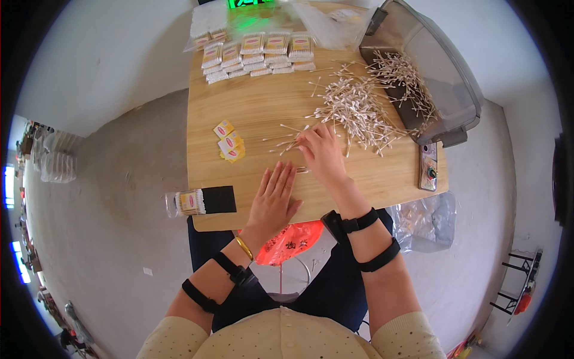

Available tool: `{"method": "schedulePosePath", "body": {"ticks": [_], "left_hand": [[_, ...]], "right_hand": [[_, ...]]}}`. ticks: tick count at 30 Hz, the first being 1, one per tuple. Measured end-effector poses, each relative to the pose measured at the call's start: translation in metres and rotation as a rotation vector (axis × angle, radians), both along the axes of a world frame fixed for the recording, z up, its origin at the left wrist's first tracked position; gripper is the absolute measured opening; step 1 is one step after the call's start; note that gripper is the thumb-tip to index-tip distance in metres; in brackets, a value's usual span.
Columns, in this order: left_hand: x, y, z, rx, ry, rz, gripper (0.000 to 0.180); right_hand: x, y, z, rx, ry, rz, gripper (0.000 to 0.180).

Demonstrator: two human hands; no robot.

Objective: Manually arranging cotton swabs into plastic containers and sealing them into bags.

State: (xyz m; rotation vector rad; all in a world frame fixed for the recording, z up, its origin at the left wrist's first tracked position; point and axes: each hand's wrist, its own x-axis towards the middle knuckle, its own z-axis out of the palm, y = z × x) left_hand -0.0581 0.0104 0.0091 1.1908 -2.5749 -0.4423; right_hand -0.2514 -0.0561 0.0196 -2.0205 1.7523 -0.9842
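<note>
My left hand (pixel 274 196) lies flat and open on the wooden table (pixel 257 105), fingers spread, near the front edge. My right hand (pixel 321 153) reaches forward, its fingers on a few loose cotton swabs (pixel 286 142) pulled from the big heap of cotton swabs (pixel 356 107). A few swab ends (pixel 302 170) show between the two hands. Small yellow paper labels (pixel 229 142) lie to the left of the hands.
Rows of filled swab packets (pixel 257 52) stand at the table's far side. A grey plastic bin (pixel 427 78) holding more swabs is at the right, a phone (pixel 428 167) below it. A black holder with a packet (pixel 206 201) overhangs the front left edge. Plastic bags (pixel 424 218) hang below.
</note>
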Motion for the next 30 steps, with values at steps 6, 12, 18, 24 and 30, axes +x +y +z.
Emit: {"method": "schedulePosePath", "body": {"ticks": [6,12,18,24,30], "left_hand": [[-0.001,0.0,0.001,-0.014,-0.019,0.002,0.077],[0.003,0.0,0.002,-0.016,0.001,0.007,0.076],[0.003,0.001,-0.001,-0.034,0.032,0.004,0.075],[0.003,0.001,-0.001,-0.05,0.051,0.004,0.07],[0.004,0.003,-0.004,0.044,0.14,0.03,0.066]], "right_hand": [[-0.001,-0.015,0.001,-0.022,0.086,0.042,0.006],[0.008,-0.013,0.003,-0.002,0.131,0.062,0.007],[0.01,-0.004,0.0,0.052,0.149,0.042,0.008],[0.028,0.004,-0.009,0.047,0.08,0.035,0.011],[0.018,0.015,-0.016,0.092,0.06,0.011,0.013]]}}
